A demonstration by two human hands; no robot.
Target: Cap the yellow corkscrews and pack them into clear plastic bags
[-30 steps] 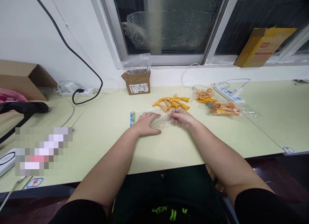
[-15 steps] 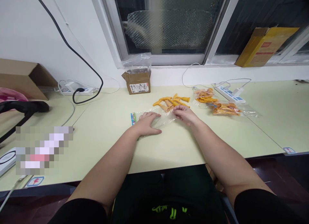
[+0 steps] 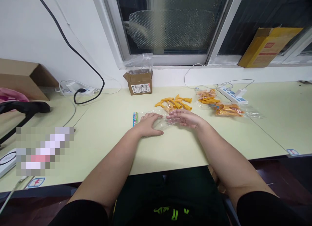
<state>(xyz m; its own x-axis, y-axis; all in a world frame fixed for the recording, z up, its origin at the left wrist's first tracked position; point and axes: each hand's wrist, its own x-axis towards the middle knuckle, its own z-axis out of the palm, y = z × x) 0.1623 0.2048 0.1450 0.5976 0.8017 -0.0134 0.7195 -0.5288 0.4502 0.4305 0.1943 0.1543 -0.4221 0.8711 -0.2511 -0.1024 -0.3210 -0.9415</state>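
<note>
A clear plastic bag [image 3: 159,123] with a colourful printed strip [image 3: 135,118] at its left end lies flat on the table. My left hand [image 3: 149,123] rests on the bag, thumb and fingers spread. At the bag's right end, my right hand [image 3: 182,118] has its fingers stretched out into or over the clear film; I cannot tell which. Just behind the bag is a loose pile of orange-yellow horn-shaped plastic pieces [image 3: 177,104], hollow at the wide end. One of them lies partly behind the bag's film.
Two clear bags of orange pieces, one [image 3: 207,96] behind the other [image 3: 229,110], lie to the right. Beyond them is a power strip [image 3: 232,94]. A small cardboard box [image 3: 138,83] stands by the wall. A black cable [image 3: 90,61] hangs at left, near a pixelated object [image 3: 46,151].
My right hand has gone from pinching the bag's edge to fingers stretched out, reaching a little further left. My left hand stays on the bag.
</note>
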